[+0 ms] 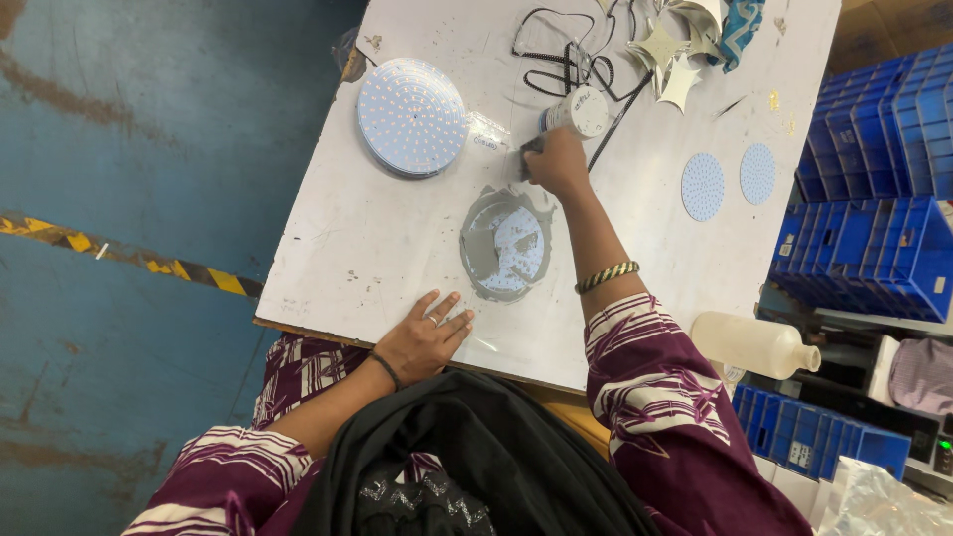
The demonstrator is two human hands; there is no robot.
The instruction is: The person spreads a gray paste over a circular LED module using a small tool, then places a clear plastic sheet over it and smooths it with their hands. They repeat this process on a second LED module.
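Left hand point(425, 337): lies flat, fingers spread, on the near edge of the white surface point(377, 228); holds nothing.
Right hand point(556, 162): fingers closed on a small dark pad point(529, 149), just beside a white jar point(579, 111).
Disc point(518, 246): round, dotted, lying in a grey smear between both hands.
Disc stack point(412, 116): far left, well apart.

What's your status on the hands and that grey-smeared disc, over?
Left hand flat on table, empty. Right hand gripping a small dark tool by the white jar. Disc half grey, nothing on it.
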